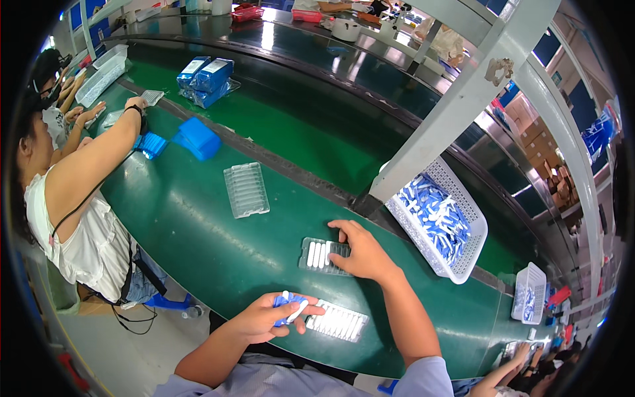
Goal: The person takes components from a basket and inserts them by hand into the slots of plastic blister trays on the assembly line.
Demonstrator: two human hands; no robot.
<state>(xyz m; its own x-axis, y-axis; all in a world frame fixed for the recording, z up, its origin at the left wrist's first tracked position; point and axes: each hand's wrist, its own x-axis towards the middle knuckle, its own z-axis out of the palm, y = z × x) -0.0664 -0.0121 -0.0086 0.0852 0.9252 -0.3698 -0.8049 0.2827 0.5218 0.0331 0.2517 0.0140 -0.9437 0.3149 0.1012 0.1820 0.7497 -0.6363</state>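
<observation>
Several small blue-and-white sticks (291, 307) are bunched in my left hand (271, 319), which is closed around them above the near table edge. My right hand (362, 251) curves over a clear plastic tray (305, 255), thumb and forefinger apart at its right part. White sticks (318, 254) lie side by side in that tray's left part; my fingers cover some of the rest. Beside my left fingertips, nearer to me, is a second clear tray (338, 322) with a row of white pieces, partly washed out by glare.
A clear ribbed tray (246, 190) lies farther left. At right, a white basket (473, 228) heaped with blue-and-white sticks stands by a slanting grey post (456, 99). Blue boxes (206, 79) and a blue container (197, 138) sit toward a co-worker (86, 192) on the left.
</observation>
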